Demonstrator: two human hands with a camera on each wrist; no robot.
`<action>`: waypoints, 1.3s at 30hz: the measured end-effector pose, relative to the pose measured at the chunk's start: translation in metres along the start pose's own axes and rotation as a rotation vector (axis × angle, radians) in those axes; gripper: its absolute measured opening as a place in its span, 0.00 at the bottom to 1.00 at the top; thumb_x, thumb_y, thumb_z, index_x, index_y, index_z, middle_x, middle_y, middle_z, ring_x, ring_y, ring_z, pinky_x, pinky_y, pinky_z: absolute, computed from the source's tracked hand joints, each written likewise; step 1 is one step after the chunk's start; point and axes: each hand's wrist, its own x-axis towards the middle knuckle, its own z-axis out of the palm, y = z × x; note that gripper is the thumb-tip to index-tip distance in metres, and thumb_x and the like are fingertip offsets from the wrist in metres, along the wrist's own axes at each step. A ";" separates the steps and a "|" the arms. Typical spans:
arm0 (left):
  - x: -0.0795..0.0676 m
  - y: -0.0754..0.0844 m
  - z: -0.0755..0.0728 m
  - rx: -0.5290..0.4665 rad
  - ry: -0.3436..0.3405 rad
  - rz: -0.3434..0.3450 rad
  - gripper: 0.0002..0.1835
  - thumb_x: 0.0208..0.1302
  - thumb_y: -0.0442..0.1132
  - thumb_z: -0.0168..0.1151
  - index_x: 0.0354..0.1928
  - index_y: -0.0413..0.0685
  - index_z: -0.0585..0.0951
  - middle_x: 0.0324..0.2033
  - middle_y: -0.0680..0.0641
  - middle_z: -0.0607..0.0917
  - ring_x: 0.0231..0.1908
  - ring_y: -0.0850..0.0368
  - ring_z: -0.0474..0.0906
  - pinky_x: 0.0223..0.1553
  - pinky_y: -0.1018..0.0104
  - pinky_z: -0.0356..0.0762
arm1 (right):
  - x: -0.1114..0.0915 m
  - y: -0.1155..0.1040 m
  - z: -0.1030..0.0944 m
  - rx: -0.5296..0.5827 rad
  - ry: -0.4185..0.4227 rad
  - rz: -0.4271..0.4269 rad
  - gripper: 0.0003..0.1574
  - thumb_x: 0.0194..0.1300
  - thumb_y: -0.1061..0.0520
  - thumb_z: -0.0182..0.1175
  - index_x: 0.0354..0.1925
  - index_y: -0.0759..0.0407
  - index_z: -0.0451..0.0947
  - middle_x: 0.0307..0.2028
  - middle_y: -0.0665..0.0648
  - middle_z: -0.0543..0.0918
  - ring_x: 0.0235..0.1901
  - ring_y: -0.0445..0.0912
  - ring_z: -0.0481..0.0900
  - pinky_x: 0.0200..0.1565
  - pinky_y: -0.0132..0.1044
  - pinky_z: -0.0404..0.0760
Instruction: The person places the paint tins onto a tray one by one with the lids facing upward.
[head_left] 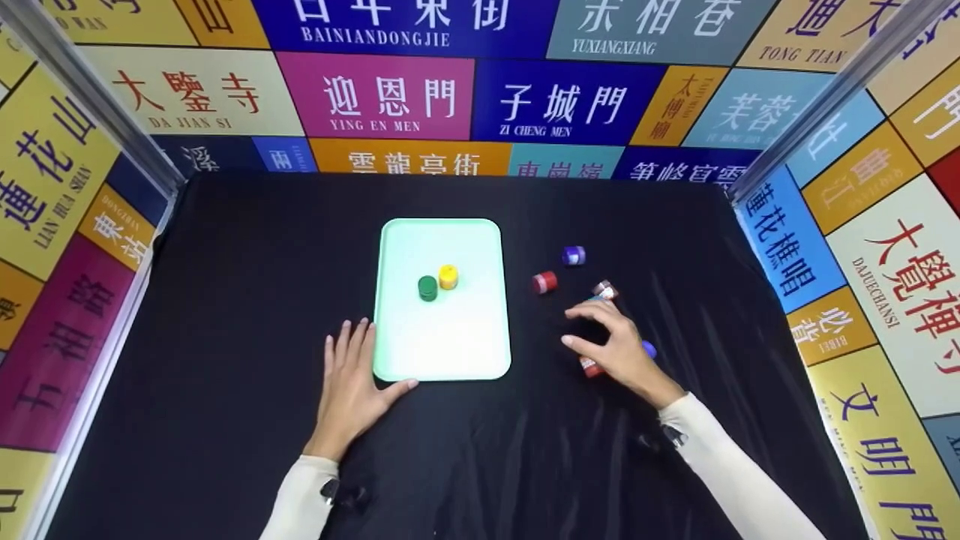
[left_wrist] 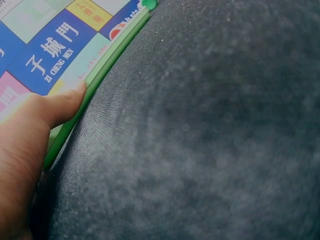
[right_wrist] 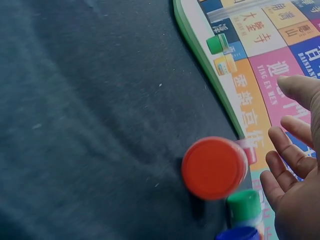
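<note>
A pale green tray [head_left: 442, 345] lies on the black cloth, bearing a small green jar [head_left: 427, 288] and a yellow jar [head_left: 448, 277]. My left hand [head_left: 351, 401] rests at its near left corner, fingers straight along the side and thumb at the front rim. To the right, my right hand [head_left: 619, 349] hovers over several small lidded jars, fingers spread and lightly bent with nothing between them. Beneath it shows an orange-red jar [head_left: 591, 366], with a blue jar [head_left: 649, 349] partly hidden behind the hand. A green-lidded jar [right_wrist: 244, 206] stands close to the fingers in the right wrist view.
Beyond the right hand lie a red jar [head_left: 544, 282], a purple jar [head_left: 574, 256] and a brownish jar [head_left: 604, 289]. Colourful printed panels [head_left: 390, 94] wall the table at the back and both sides. The black cloth [head_left: 247, 300] has folds near the front right.
</note>
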 end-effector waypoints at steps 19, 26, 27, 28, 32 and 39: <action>0.000 0.000 -0.001 -0.007 0.002 -0.013 0.66 0.60 0.72 0.76 0.86 0.35 0.60 0.84 0.32 0.62 0.86 0.33 0.46 0.86 0.35 0.32 | -0.055 0.035 -0.014 -0.001 0.122 0.093 0.28 0.55 0.77 0.79 0.56 0.72 0.87 0.54 0.67 0.88 0.55 0.52 0.83 0.62 0.31 0.79; 0.001 0.001 0.000 -0.001 0.001 -0.008 0.66 0.60 0.73 0.75 0.86 0.35 0.60 0.83 0.32 0.63 0.86 0.33 0.46 0.86 0.35 0.33 | -0.070 0.032 -0.008 -0.024 0.170 0.074 0.27 0.54 0.79 0.79 0.54 0.75 0.87 0.50 0.72 0.88 0.50 0.62 0.83 0.58 0.35 0.82; 0.001 0.001 0.000 0.000 0.002 -0.007 0.66 0.60 0.73 0.75 0.86 0.35 0.60 0.83 0.32 0.63 0.86 0.33 0.46 0.86 0.34 0.33 | -0.071 0.029 -0.007 -0.022 0.176 0.078 0.27 0.54 0.79 0.78 0.54 0.77 0.86 0.49 0.73 0.88 0.49 0.64 0.83 0.57 0.36 0.83; 0.001 0.001 0.000 0.001 0.004 -0.007 0.66 0.60 0.73 0.75 0.86 0.35 0.60 0.83 0.32 0.63 0.86 0.33 0.46 0.86 0.34 0.33 | -0.071 0.025 -0.005 -0.024 0.182 0.082 0.26 0.55 0.79 0.77 0.53 0.78 0.86 0.49 0.74 0.87 0.49 0.65 0.83 0.57 0.37 0.84; 0.001 0.001 0.000 0.007 0.007 -0.005 0.66 0.60 0.72 0.76 0.86 0.35 0.61 0.83 0.32 0.63 0.86 0.32 0.47 0.86 0.34 0.33 | -0.070 0.008 -0.001 -0.038 0.196 0.098 0.25 0.55 0.80 0.76 0.53 0.79 0.86 0.49 0.74 0.87 0.48 0.69 0.83 0.55 0.41 0.85; 0.001 0.003 0.000 0.005 -0.002 -0.007 0.66 0.60 0.72 0.76 0.86 0.36 0.60 0.84 0.32 0.63 0.86 0.33 0.46 0.86 0.35 0.32 | -0.071 0.002 0.004 -0.125 0.228 0.095 0.25 0.51 0.80 0.79 0.50 0.78 0.85 0.48 0.73 0.87 0.45 0.68 0.85 0.51 0.38 0.86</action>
